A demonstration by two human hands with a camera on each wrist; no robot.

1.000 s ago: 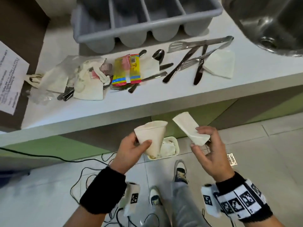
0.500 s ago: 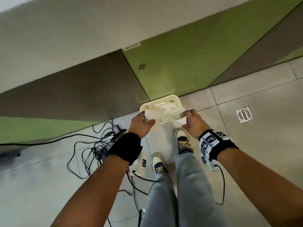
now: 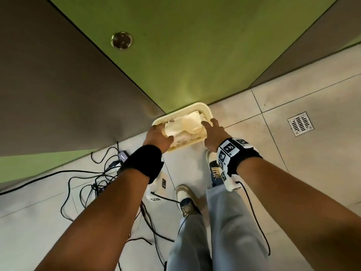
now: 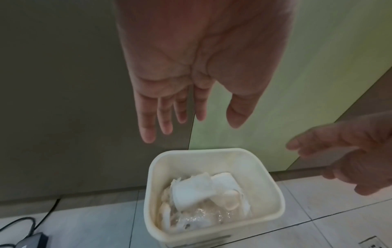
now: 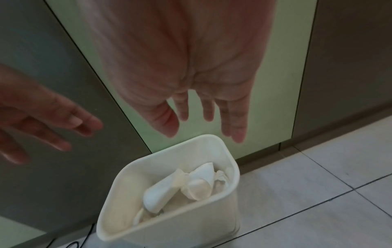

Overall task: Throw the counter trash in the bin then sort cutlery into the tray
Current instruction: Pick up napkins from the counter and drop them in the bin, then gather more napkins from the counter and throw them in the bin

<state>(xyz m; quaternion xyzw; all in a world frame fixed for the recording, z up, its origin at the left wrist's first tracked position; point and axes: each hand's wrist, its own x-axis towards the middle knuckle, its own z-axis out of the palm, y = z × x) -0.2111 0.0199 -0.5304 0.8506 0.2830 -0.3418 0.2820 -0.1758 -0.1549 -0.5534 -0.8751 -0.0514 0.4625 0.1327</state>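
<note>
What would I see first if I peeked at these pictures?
First, two open hands, the left hand and the right hand, with fingers spread and holding nothing, above a cream bin on the tiled floor. Inside the bin lies crumpled white paper trash. Behind it stands a bright green cabinet panel, and black cables tangle on the floor to the left.
</note>
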